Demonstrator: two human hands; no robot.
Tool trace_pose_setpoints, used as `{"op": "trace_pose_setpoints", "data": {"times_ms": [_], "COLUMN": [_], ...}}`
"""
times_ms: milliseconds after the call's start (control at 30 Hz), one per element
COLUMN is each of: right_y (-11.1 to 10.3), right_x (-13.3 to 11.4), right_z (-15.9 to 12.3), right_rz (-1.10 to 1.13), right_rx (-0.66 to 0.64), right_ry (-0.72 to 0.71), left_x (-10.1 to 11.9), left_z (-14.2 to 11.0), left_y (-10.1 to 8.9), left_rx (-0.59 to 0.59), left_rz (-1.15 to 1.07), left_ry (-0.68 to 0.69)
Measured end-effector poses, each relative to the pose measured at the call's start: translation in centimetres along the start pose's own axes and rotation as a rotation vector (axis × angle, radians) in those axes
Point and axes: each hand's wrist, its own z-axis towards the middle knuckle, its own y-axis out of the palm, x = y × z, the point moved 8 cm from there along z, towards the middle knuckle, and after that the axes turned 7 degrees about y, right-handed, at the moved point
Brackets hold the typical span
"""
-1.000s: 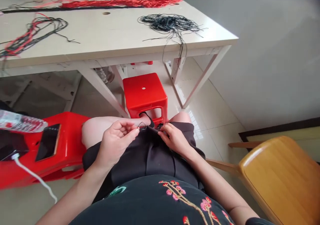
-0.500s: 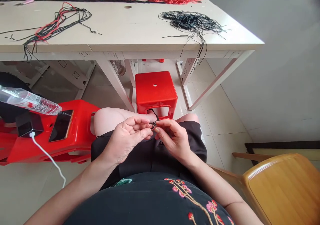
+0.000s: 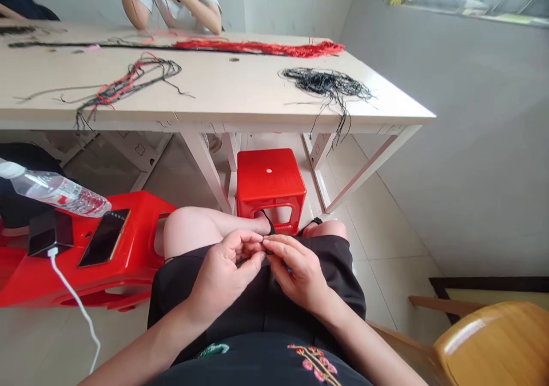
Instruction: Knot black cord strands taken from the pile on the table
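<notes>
Black cord point(image 3: 269, 224), its end hidden within left hand point(image 3: 225, 277) and right hand point(image 3: 295, 270), both curled nearly shut, pinching it

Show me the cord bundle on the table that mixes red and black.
The loose looped bundle of red and black cord, on the left of the table. The tangle to its right is all black; the long hank beyond is red.

The left forearm point(image 3: 146, 349) and right forearm point(image 3: 369, 346) slant inward over the lap, wrists slightly bent. The left hand point(image 3: 225, 277) curls with its palm turned toward the right hand point(image 3: 298, 274), whose fingers bend forward; the fingertips point(image 3: 269, 243) of both hands pinch closely together at the centre
</notes>
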Motion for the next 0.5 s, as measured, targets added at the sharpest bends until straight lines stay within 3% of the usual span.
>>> {"op": "trace_pose_setpoints", "data": {"times_ms": [233,400,500], "right_y": [0.7,0.1,0.1], "right_x": [-0.4,-0.2,-0.1], "right_z": [-0.2,-0.2,-0.2], "right_rz": [0.086,0.080,0.067], "right_rx": [-0.116,-0.024,-0.013], "right_ry": [0.024,0.096,0.096], "left_x": [0.5,1.2,3.4], "left_z": [-0.2,-0.1,-0.3], "left_y": [0.0,0.4,-0.5], "left_rx": [-0.051,-0.209,-0.234], "left_rz": [0.213,0.273,0.437], "left_ry": [0.079,0.082,0.212]}}
